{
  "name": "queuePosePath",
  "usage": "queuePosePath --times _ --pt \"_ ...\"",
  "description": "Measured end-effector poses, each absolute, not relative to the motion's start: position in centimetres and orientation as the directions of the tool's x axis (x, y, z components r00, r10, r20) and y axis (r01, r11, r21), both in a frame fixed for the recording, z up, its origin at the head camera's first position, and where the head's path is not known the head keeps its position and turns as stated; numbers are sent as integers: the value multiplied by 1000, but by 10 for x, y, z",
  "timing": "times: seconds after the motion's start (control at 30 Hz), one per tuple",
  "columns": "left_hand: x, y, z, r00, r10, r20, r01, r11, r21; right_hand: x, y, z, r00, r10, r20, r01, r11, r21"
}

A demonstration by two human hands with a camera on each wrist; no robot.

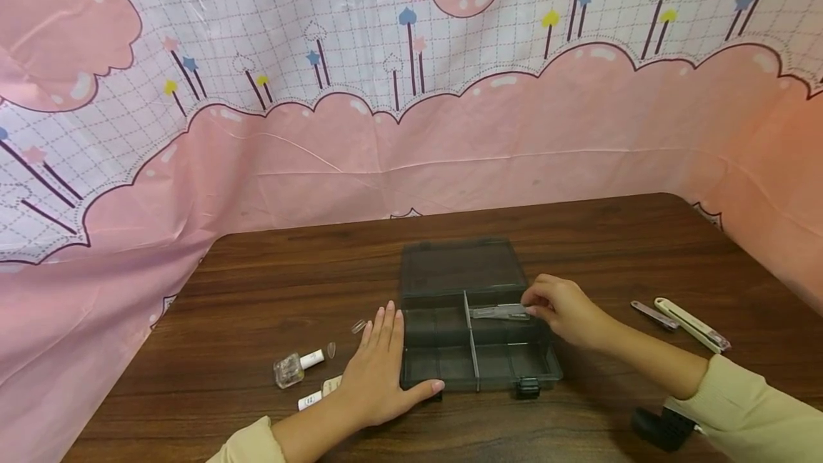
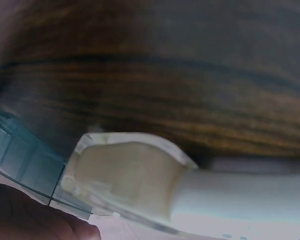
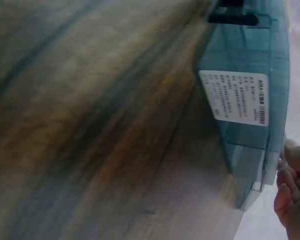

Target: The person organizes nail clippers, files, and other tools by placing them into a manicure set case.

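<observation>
A dark translucent storage box stands on the table with its lid laid open behind it and dividers inside. My right hand pinches the right end of a flat silvery-grey tool, which lies across the back right compartment; its exact kind is unclear. In the right wrist view, the fingertips are at the box's rim. My left hand rests with straight fingers along the box's left side, thumb at its front corner. A cream nail polish bottle lies beside that hand, partly hidden by it in the head view.
A clear nail polish bottle with a white cap lies at the left, near two clear nail tips. To the right lie a small nail clipper and a larger cream one. A black object is by the right sleeve.
</observation>
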State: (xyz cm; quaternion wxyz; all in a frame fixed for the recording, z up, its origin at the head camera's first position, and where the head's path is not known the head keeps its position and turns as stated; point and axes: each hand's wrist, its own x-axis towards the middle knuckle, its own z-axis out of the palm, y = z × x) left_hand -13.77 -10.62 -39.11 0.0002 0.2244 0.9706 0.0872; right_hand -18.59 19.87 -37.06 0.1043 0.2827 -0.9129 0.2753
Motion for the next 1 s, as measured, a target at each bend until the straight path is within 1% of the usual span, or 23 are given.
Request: queuePosePath --times 0.17,0.27,0.4,0.67,0.87,1.0 --pt "-138 -107 -391 -900 434 32 432 883 183 -190 195 -370 -803 -522 287 -596 695 -403" --pt "-138 -107 -392 -901 433 32 431 882 190 -190 194 -370 -807 -532 255 -590 716 -374" --pt "-139 -107 -392 -901 433 32 430 882 192 -192 195 -368 -798 -551 244 -603 726 -332" --pt "-138 -108 -394 -901 434 27 429 878 211 -198 194 -368 -808 -564 169 -583 729 -359" --pt "-139 -108 -394 -901 432 29 428 879 211 -198 194 -371 -804 -558 205 -591 713 -377" --pt "-139 -108 -393 -901 434 29 429 877 216 -195 195 -371 -808 -514 289 -589 714 -379"
